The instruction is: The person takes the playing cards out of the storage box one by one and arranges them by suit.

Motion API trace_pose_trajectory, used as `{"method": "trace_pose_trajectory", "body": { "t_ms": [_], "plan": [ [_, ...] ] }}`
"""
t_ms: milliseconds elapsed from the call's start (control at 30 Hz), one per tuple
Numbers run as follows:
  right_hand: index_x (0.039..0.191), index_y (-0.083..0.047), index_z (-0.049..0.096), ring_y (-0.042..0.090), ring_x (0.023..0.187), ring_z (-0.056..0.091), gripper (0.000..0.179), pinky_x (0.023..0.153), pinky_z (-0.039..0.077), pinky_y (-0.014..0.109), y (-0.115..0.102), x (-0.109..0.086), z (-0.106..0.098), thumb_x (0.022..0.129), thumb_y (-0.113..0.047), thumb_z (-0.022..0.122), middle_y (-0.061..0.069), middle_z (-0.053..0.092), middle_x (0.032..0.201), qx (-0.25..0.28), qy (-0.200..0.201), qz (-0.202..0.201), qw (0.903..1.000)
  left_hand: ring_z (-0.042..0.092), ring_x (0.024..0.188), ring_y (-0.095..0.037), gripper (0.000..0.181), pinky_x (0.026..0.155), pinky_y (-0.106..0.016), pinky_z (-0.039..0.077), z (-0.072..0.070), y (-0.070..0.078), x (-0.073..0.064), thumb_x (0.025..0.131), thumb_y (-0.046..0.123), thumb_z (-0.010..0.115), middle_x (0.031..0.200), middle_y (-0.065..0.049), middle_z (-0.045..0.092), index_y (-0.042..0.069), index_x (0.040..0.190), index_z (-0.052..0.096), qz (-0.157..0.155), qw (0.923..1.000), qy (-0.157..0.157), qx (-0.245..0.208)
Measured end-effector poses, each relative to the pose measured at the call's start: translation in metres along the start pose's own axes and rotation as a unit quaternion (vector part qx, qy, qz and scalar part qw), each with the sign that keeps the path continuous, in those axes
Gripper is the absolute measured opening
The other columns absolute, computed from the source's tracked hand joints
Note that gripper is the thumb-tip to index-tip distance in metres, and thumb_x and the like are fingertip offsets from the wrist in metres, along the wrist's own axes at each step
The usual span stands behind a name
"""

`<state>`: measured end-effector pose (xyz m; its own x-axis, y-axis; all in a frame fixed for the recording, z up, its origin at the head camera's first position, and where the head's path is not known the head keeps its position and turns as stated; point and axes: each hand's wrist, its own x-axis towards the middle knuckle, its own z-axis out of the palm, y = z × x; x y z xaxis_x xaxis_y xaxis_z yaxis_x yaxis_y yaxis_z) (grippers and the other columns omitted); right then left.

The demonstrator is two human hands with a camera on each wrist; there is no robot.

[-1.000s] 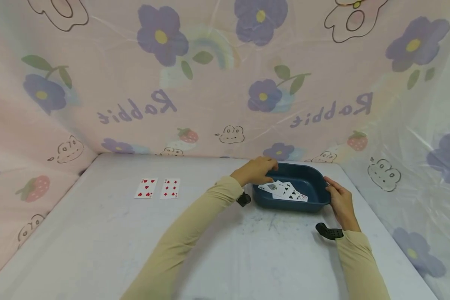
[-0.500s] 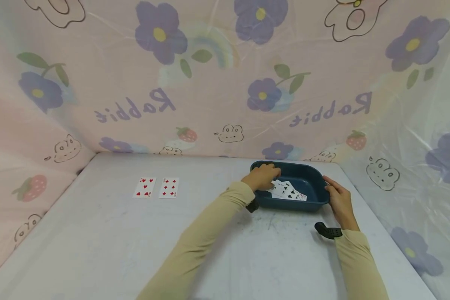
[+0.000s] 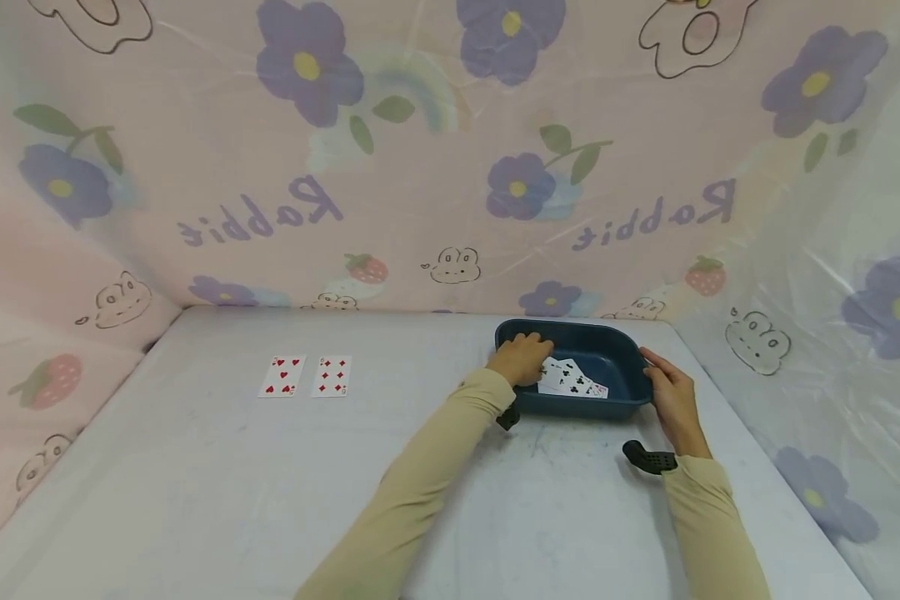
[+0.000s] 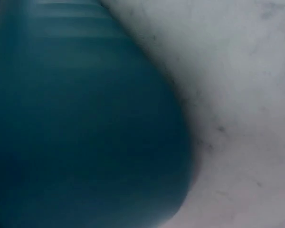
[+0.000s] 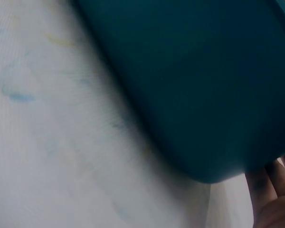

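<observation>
We see the tub [image 3: 577, 408] on the right side of the worktop [image 3: 270, 492], near its far edge, with a loose fan of cards [image 3: 572, 380] lying inside. Club marks show on the cards, and the lowest one has red at its corner. The left hand [image 3: 519, 360] reaches over the tub's left end, fingers bent down beside the fan; they hide what lies beneath, so we cannot tell whether that grip is pinching a card. The right hand [image 3: 675, 404] has its grip on the tub's right end, pinching the rim; from the right wrist we see its fingers [image 5: 261, 190] against the outer wall. The left wrist view shows mostly the tub's side, blurred, with the worktop next to it.

Well apart on the left, we find two cards face up, side by side and not touching: a five of hearts [image 3: 282, 377] and, to its right, a six of diamonds [image 3: 332, 377]. Both arms wear pale sleeves [image 3: 420, 492], and a black mount [image 3: 648, 458] sits at each wrist. Behind the worktop hangs a sheet [image 3: 412, 192] printed with purple flowers, strawberries and rabbits.
</observation>
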<state>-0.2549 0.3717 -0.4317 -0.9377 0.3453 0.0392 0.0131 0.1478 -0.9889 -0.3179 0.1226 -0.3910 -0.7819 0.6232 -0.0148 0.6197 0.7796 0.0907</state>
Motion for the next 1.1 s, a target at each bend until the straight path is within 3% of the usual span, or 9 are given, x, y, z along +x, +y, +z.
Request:
{"method": "trace_pose_trajectory", "body": {
  "t_ms": [233,367,600,1100],
  "plan": [
    [0.146,-0.002,0.039,0.015,0.12,0.046,0.046,0.077,0.046,0.012,0.0,0.0,0.004,0.102,-0.012,0.04,0.023,0.031,0.151,0.011,-0.007,-0.009,0.9999,0.045,0.124,-0.019,0.041,0.097,-0.035,0.042,0.01,0.0,0.001,0.101,0.025,0.054,0.137,-0.001,0.049,0.022,0.141,0.05,0.001,0.9962,-0.011,0.087],
    [0.146,-0.002,0.04,0.016,0.121,0.046,0.045,0.077,0.045,0.011,0.001,0.002,0.006,0.102,-0.012,0.04,0.022,0.033,0.15,-0.003,0.0,-0.012,0.9999,0.047,0.121,-0.018,0.04,0.095,-0.035,0.043,0.017,-0.002,0.002,0.1,0.03,0.055,0.133,-0.001,0.051,0.023,0.14,0.051,0.001,0.992,-0.009,0.126],
    [0.145,-0.003,0.043,0.013,0.112,0.049,0.045,0.076,0.045,0.012,0.003,0.002,0.009,0.101,-0.013,0.041,0.023,0.038,0.145,-0.014,0.007,-0.015,0.9998,0.051,0.117,-0.019,0.038,0.093,-0.037,0.044,0.017,-0.002,0.001,0.099,0.025,0.058,0.13,-0.002,0.055,0.021,0.136,0.054,-0.013,0.9939,-0.017,0.108],
    [0.145,-0.002,0.042,0.013,0.115,0.049,0.045,0.077,0.045,0.012,0.004,0.001,0.002,0.101,-0.012,0.04,0.023,0.038,0.146,-0.013,0.013,-0.014,0.9997,0.049,0.119,-0.02,0.036,0.096,-0.039,0.042,0.013,0.004,0.004,0.099,0.024,0.058,0.133,-0.002,0.052,0.024,0.135,0.056,-0.005,0.9968,-0.042,0.068]
  ]
}}
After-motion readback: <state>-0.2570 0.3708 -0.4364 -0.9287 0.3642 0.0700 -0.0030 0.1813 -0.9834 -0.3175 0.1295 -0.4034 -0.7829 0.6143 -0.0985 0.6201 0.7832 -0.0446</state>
